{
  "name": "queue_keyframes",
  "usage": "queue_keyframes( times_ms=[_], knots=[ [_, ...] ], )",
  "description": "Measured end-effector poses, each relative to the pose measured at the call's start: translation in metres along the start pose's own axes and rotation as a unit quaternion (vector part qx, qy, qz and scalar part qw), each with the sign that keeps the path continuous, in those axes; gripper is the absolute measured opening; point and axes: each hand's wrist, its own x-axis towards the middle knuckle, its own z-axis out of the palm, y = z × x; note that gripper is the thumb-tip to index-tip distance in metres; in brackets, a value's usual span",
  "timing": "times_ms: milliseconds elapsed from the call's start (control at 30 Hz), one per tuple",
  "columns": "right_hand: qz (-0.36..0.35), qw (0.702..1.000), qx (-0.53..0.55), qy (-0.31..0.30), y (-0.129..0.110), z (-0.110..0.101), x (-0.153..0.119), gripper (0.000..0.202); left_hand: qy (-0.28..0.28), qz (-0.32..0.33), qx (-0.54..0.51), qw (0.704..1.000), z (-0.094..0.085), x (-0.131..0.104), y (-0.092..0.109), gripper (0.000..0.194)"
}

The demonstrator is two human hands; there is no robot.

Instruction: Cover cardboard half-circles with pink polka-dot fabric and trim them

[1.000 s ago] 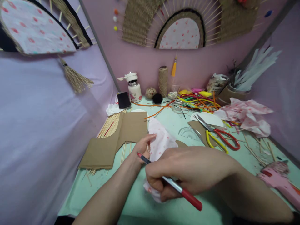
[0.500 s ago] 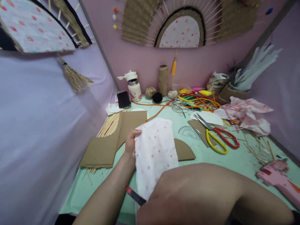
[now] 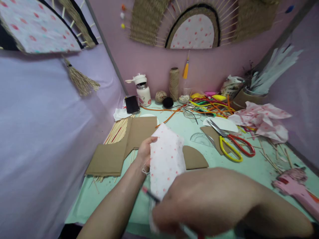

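Head view, hands & stock, as follows.

Item 1: spotted cloth point(image 3: 166, 156), white w/ pink-red dots, qty 1. Mid-view, in front of wearer, over green surface point(image 3: 92, 200); upper end pointed, lower end partly hidden. Loose threads point(image 3: 145, 170) at left edge.

Item 2: L hand point(image 3: 146, 154), bare. Gripping cloth at left edge, thumb on top; other fingers mostly out of sight.

Item 3: R hand point(image 3: 189, 205), bare, blurred. Closed round pen point(image 3: 152, 195), tip end pointing up-left past cloth's left edge. Lies across cloth's lower part; whether it also pinches cloth, can't tell.

Item 4: curved cardboard point(image 3: 195, 158), qty 1, flat, just right of cloth.

Item 5: scissors point(image 3: 225, 134), red/yellow handles, further right, not in hand. Protractor point(image 3: 200, 138) nr same, btwn scissors & cloth.

Step in hand (judged): positioning cloth, pen kept at the ready; no marking seen.

Next move (judged): calls for L hand to keep edge steady, cloth smoothed flat & taut, pen tip kept off fabric meanwhile, as a stray touch could leave a spot. Soft stuff, likely to crease or slip.
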Motion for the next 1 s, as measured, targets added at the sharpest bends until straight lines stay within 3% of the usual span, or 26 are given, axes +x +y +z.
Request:
queue_keyframes(
  times_ms=[67, 133, 200, 233, 367, 433, 533, 600, 700, 867, 933, 1000],
  knots=[
    [0.009, 0.999, 0.040, 0.019, 0.021, -0.014, -0.010, 0.029, -0.015, -0.005, 0.039, 0.999, -0.001, 0.000, 0.000, 0.057],
    [0.085, 0.988, 0.021, 0.128, 0.051, -0.025, -0.016, 0.021, -0.020, -0.009, 0.084, 0.996, -0.001, -0.001, -0.004, 0.054],
    [0.173, 0.943, -0.066, 0.277, 0.082, -0.031, -0.016, 0.015, -0.026, 0.004, 0.128, 0.991, -0.001, -0.001, -0.010, 0.051],
    [0.216, 0.916, -0.108, 0.321, 0.096, -0.032, -0.016, 0.014, -0.030, 0.012, 0.146, 0.989, -0.002, 0.000, -0.013, 0.049],
    [0.262, 0.868, -0.157, 0.391, 0.131, -0.036, -0.018, 0.016, -0.057, 0.008, 0.146, 0.988, -0.007, 0.003, -0.017, 0.035],
    [0.315, 0.845, -0.185, 0.391, 0.139, -0.039, -0.024, 0.016, -0.080, 0.012, 0.110, 0.991, -0.008, 0.002, -0.012, 0.030],
    [0.455, 0.813, -0.218, 0.290, 0.153, -0.039, -0.034, 0.022, -0.112, 0.098, 0.049, 0.988, -0.004, -0.004, -0.002, 0.034],
    [0.505, 0.811, -0.202, 0.213, 0.166, -0.034, -0.035, 0.025, -0.122, 0.176, 0.015, 0.977, -0.001, -0.009, 0.003, 0.043],
    [0.510, 0.826, -0.167, 0.175, 0.185, -0.023, -0.026, 0.027, -0.127, 0.225, 0.008, 0.966, 0.001, -0.013, 0.005, 0.051],
    [0.503, 0.830, -0.134, 0.202, 0.188, -0.019, -0.014, 0.053, -0.129, 0.205, 0.021, 0.970, -0.003, -0.009, -0.001, 0.044],
    [0.499, 0.823, -0.130, 0.236, 0.177, -0.022, -0.016, 0.050, -0.135, 0.205, 0.018, 0.969, -0.003, -0.008, -0.003, 0.042],
    [0.483, 0.830, -0.054, 0.273, 0.160, -0.019, -0.020, 0.039, -0.146, 0.208, 0.018, 0.967, -0.002, -0.010, -0.003, 0.043]
  ],
)
